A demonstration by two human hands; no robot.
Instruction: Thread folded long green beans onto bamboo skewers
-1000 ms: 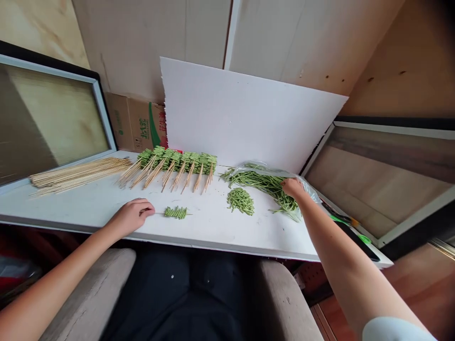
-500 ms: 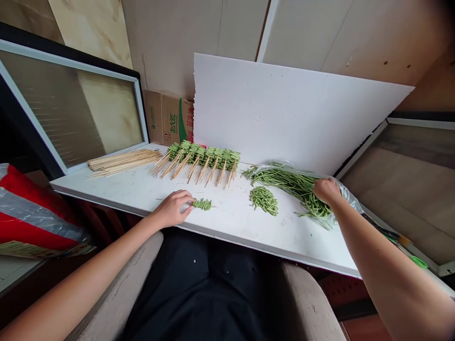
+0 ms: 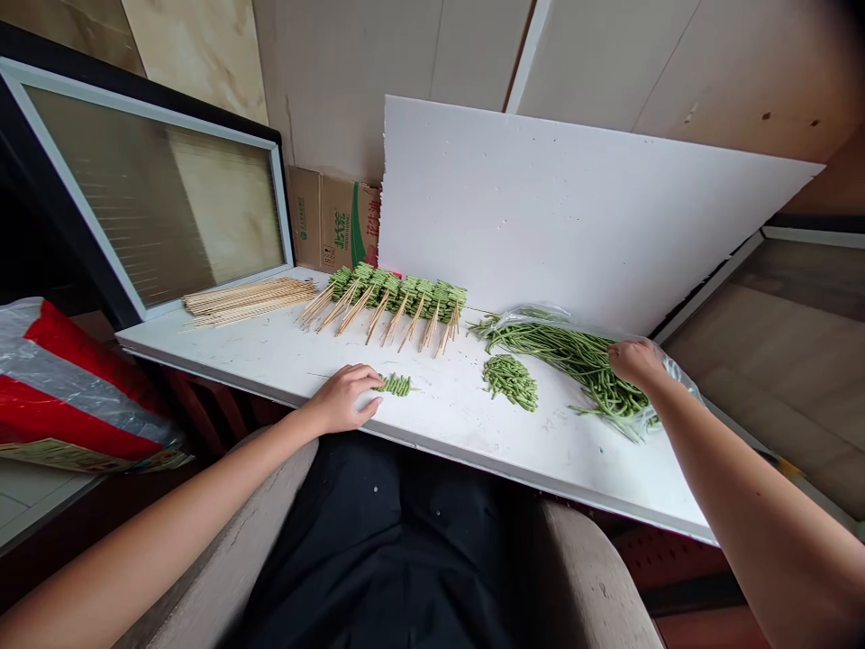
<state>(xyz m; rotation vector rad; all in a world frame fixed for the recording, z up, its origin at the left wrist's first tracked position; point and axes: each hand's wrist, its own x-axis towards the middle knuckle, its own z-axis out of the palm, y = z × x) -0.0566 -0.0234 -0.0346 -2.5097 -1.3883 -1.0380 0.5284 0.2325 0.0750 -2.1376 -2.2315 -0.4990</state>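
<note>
My left hand [image 3: 348, 397] lies at the near table edge, fingers curled against a thin skewer threaded with short green bean pieces [image 3: 396, 385]. The skewer's bare tip shows to the right of the pieces. Far to the right, my right hand [image 3: 635, 362] is closed on the heap of long green beans [image 3: 554, 347] at its bag side; its fingertips are partly hidden. A clear plastic bag [image 3: 679, 374] lies under and around those beans. Between the hands sits a small pile of cut bean pieces [image 3: 512, 382].
Finished bean skewers [image 3: 405, 297] are stacked at the back, sticks toward me. Bare bamboo skewers [image 3: 250, 300] lie left of them. A cardboard box [image 3: 334, 221] and a white board [image 3: 574, 207] stand behind the white table [image 3: 432, 419]. A red bag [image 3: 87, 388] sits at far left.
The view has shifted slightly, so most things appear a little further right. Both hands stay at the same places, the left at the skewer and the right in the long beans.
</note>
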